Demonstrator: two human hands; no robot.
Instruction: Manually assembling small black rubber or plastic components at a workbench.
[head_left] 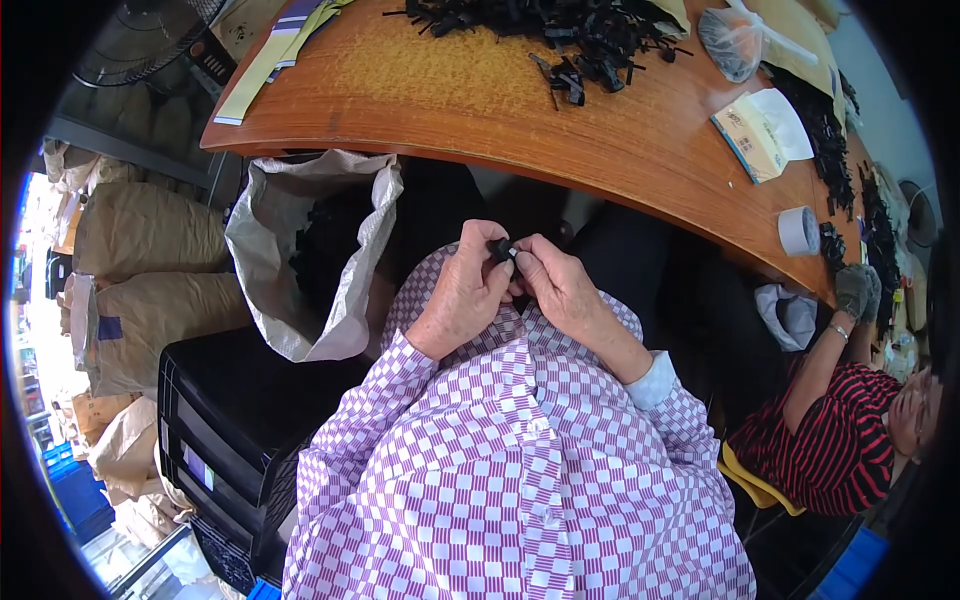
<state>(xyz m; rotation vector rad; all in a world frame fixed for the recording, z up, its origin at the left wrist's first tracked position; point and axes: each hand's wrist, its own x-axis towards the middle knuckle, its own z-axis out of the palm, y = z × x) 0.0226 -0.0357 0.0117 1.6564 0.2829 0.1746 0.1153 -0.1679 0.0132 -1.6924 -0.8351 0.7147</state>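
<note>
1. Small black part (pixel 503 249) is held on the person's side of the wooden table (pixel 440 110), short of its near edge and above the lap.
2. Left hand (pixel 458 295) pinches the part from the left with bent fingers; right hand (pixel 562 292) pinches it from the right, thumb pressed close. Some fingertip contact is hidden.
3. Open space separates both hands from the table's near edge; neither touches the wood.
4. White woven sack (pixel 350 312) gapes before the table's left portion, its back rim close to the table edge, its side rim apart from the left hand.
5. Black strips (pixel 590 40) lie heaped toward the table's far side, with a broad stretch of worn wood between heap and near edge.
6. Toward the table's right end lie a tissue packet (pixel 752 137) and, just beside the near edge, a tape roll (pixel 798 231).
7. Co-worker's gloved hand (pixel 853 291) is at the table's right end, well apart from the right hand.
</note>
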